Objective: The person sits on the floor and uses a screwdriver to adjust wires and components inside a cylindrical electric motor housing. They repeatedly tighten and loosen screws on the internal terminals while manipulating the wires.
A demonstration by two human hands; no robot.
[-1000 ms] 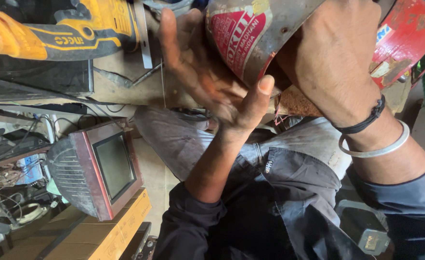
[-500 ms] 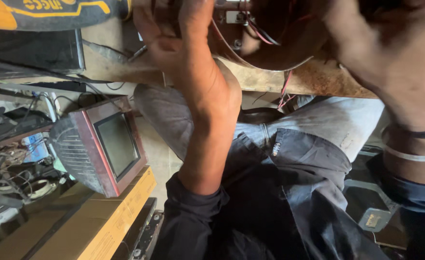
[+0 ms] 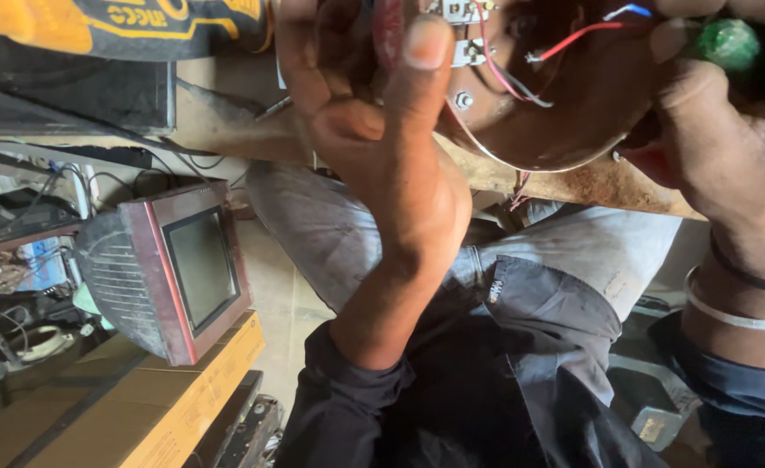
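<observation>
The person has turned the round appliance body over since a second ago: where its red printed outside was facing the camera, its open underside is now showing, with a terminal block, screws and thin red, white and blue wires laid bare for working on. The left hand is gripping the rim, thumb pressed up over the edge and fingers curled behind it. The right hand is closing around the far side and is pinching a green-handled tool at the top edge. All this is being held over the person's lap, above a rusty plank. A small old television is sitting on a cardboard box to the left, well apart; a yellow power tool is lying beyond.
</observation>
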